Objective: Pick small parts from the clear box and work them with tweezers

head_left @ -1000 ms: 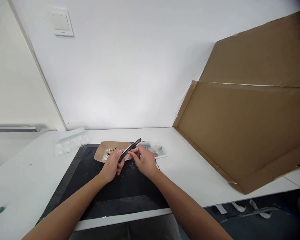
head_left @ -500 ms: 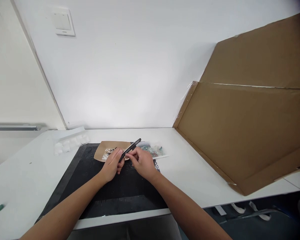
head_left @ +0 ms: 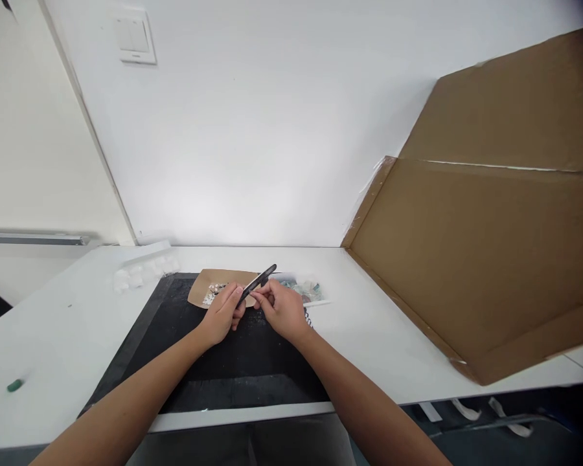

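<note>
Both my hands meet over the far part of a black mat [head_left: 233, 369] on a white table [head_left: 369, 336]. My right hand [head_left: 280, 309] pinches a pair of black tweezers [head_left: 260, 281], which slant up and to the right. My left hand [head_left: 222, 315] is curled with its fingertips pressed together at the tweezers' lower tip; whatever they hold is too small to make out. Just beyond the hands lies a brown paper piece [head_left: 212, 288] with several tiny pale parts on it.
A clear bag of small greenish parts [head_left: 306, 291] lies right of the paper. White foam pieces [head_left: 143, 270] sit at the mat's far left corner. A large flattened cardboard box [head_left: 486, 213] leans against the wall on the right. A small green object [head_left: 13, 386] lies far left.
The view has shifted slightly, so everything sits a bit to the right and higher. My hands and the tweezers keep almost the same pose.
</note>
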